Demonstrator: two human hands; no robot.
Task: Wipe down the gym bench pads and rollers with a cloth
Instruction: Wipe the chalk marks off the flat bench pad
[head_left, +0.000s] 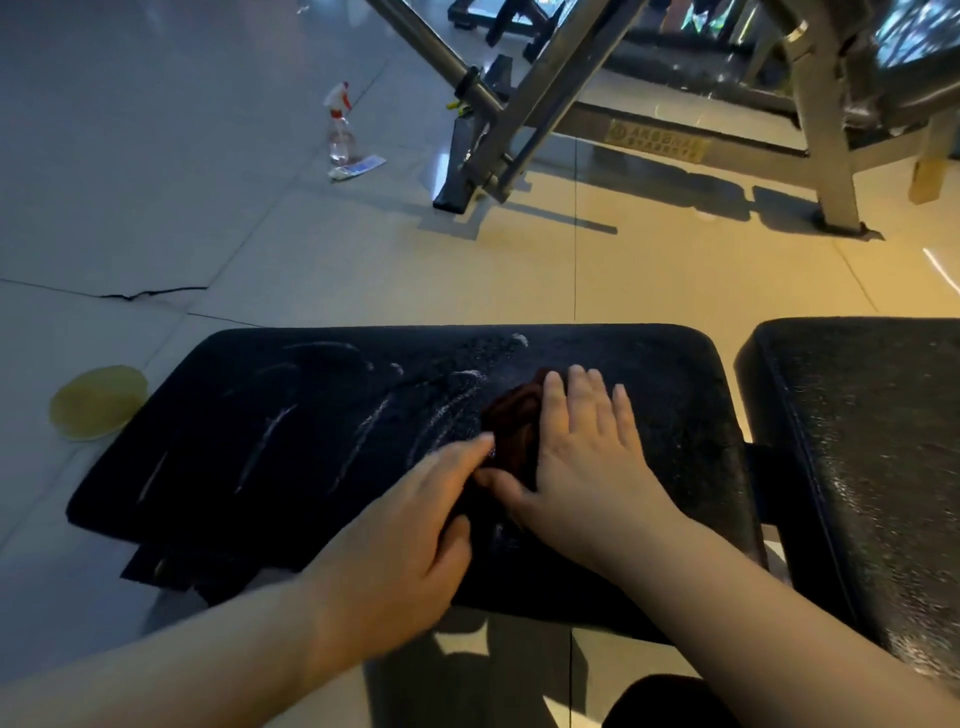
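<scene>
The cloth lies bunched near the middle of the pad, under the right hand, which presses it flat with fingers spread wide; the blurred left hand touches its near edge with straight fingers, so neither hand grips it. Under palm pressure alone the wad could slip or roll up, smearing the white streaks at left rather than lifting them, and on a damp surface a hand may skid
</scene>
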